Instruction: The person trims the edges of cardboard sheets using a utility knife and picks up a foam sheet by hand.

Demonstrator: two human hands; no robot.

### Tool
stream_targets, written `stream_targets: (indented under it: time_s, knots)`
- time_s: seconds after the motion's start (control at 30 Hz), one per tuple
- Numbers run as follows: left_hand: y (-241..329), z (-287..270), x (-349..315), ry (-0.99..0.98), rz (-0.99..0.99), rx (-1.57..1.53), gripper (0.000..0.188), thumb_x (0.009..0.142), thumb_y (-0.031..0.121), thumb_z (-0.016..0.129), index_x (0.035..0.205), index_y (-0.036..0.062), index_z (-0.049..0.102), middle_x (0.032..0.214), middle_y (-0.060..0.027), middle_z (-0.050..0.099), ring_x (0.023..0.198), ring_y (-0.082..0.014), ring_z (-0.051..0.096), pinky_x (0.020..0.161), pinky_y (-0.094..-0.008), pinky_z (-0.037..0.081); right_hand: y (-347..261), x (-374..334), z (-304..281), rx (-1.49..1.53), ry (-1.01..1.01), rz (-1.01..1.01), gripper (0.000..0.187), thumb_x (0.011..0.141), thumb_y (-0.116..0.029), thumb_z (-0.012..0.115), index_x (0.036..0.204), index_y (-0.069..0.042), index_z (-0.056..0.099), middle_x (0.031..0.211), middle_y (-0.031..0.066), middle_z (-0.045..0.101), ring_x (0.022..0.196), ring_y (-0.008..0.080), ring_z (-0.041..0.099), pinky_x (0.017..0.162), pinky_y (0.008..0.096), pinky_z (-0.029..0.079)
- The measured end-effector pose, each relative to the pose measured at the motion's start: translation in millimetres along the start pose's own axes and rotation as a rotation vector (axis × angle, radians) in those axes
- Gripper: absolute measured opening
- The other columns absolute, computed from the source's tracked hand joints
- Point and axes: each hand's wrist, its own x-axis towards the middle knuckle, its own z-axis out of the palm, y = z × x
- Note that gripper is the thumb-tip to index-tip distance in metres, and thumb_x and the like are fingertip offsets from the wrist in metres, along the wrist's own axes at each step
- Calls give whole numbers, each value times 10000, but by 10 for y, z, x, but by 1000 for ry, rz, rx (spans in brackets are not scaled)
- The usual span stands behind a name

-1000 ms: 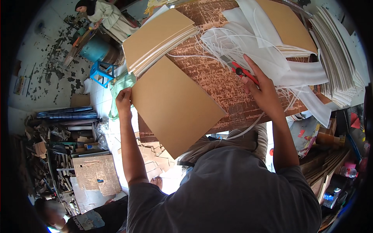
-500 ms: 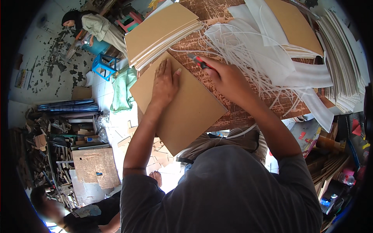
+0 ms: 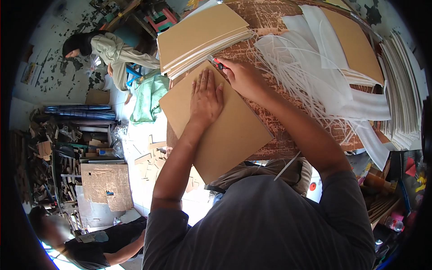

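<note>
1. Biggest thing there was the scuffed brown table (image 3: 265, 18), with a tangle of white strips (image 3: 292, 67) off to the right.
2. Next, the tan sheet (image 3: 229, 141): it lay on the table's near left part, its lowest corner poking past the edge toward the lap. It sat diamond-wise, one corner pointing away from the person, and the long axis ran upper left to lower right.
3. A stack of similar sheets (image 3: 202, 33) was right by that far corner.
4. Left hand (image 3: 207, 102) wasn't gripping anything, just palm down on the sheet, fingers spread toward the far corner. IMO firm, even pressure was the trick, fingertips kept clear of the edge.
5. Right hand (image 3: 243, 76) had its fingers wrapped round a red-and-black cutter (image 3: 219, 64), tip by that corner. Couldn't tell if it touched; I'd have favoured a shallow, steady stroke.
</note>
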Motion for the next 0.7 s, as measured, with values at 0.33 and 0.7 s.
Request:
stream_targets:
  time_s: [0.33,0.7]
  knots:
    - [8,-15,-8,5,-1,16,662,1101,386,382,1589,-61,358,1665,-254,344,1564,-404,300,1294,-525,199,-22,51,24,-63,-44,-39,425,1030,-142,575,1452,-158,617,970,228,730,819,426,703,725,507,552]
    - [15,-18,-7,-21,-14,4,666,1095,370,385,1595,-68,338,1675,-254,324,1572,-396,287,1300,-523,186,-61,75,56,-138,-51,-12,429,1035,-166,575,1461,-179,616,921,228,731,817,418,707,735,508,563]
